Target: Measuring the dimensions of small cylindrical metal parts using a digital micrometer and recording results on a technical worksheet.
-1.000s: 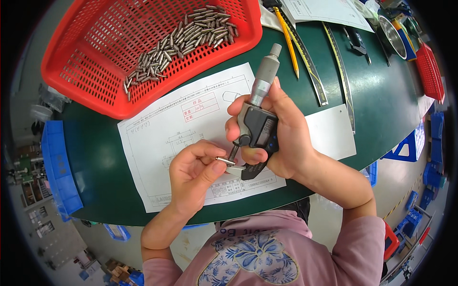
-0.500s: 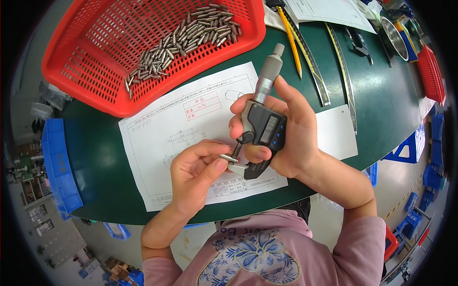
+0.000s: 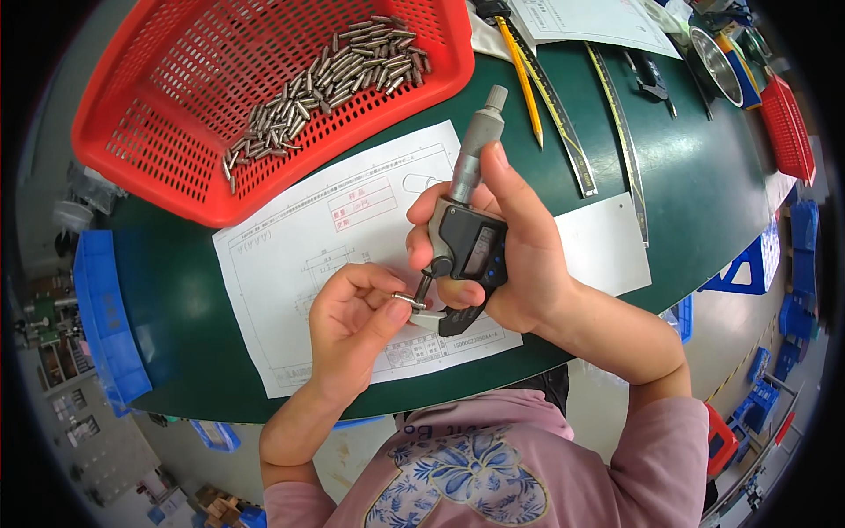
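Observation:
A small shiny metal pin (image 3: pixel 407 300) is pinched between the thumb and fingers of my left hand (image 3: pixel 352 321). Its far end sits at the measuring gap of a digital micrometer (image 3: pixel 471 246), between the spindle and the anvil. My right hand (image 3: pixel 528 255) is wrapped round the micrometer, whose grey thimble points up and away while its frame end lies near the pin. A printed drawing sheet (image 3: pixel 273 308) lies on the green table beneath both hands.
A red perforated basket (image 3: pixel 176 167) holding many similar metal pins stands at the far left. Steel rulers (image 3: pixel 563 132), a yellow pencil (image 3: pixel 531 101), more paper (image 3: pixel 607 251) and a metal bowl (image 3: pixel 715 66) lie to the right. A blue bin (image 3: pixel 110 321) stands at the left edge.
Both hands, with the pin and micrometer, appear slightly further left in the picture; the basket and papers have shifted left too. The grip on both things is unchanged.

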The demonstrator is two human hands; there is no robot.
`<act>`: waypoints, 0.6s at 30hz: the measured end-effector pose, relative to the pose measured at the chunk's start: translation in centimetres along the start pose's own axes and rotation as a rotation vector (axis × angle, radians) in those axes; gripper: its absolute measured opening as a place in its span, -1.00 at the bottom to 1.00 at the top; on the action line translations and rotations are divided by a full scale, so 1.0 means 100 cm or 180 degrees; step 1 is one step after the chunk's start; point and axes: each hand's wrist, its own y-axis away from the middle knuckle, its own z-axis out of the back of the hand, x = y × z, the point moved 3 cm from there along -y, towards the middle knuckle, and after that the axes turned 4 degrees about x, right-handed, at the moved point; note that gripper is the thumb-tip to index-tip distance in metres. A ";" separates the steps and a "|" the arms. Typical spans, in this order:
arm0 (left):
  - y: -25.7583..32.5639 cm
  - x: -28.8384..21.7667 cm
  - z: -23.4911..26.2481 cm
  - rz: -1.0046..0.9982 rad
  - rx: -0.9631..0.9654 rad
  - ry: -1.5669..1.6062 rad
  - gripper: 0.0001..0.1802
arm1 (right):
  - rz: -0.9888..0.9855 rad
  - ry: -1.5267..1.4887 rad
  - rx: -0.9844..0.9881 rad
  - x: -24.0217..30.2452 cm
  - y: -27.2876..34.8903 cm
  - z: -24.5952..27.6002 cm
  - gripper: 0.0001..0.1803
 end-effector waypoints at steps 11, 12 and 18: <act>0.000 -0.003 -0.001 -0.0211 0.0058 0.0022 -0.83 | -0.0077 -0.0230 -0.0138 0.003 0.001 0.000 -0.35; 0.000 -0.003 -0.001 -0.0236 0.0052 -0.0007 -0.83 | -0.0079 -0.0231 -0.0140 0.003 0.000 0.001 -0.35; -0.001 -0.005 -0.002 -0.0305 0.0113 -0.0147 -0.83 | -0.0096 -0.0194 -0.0007 0.002 0.001 0.001 -0.35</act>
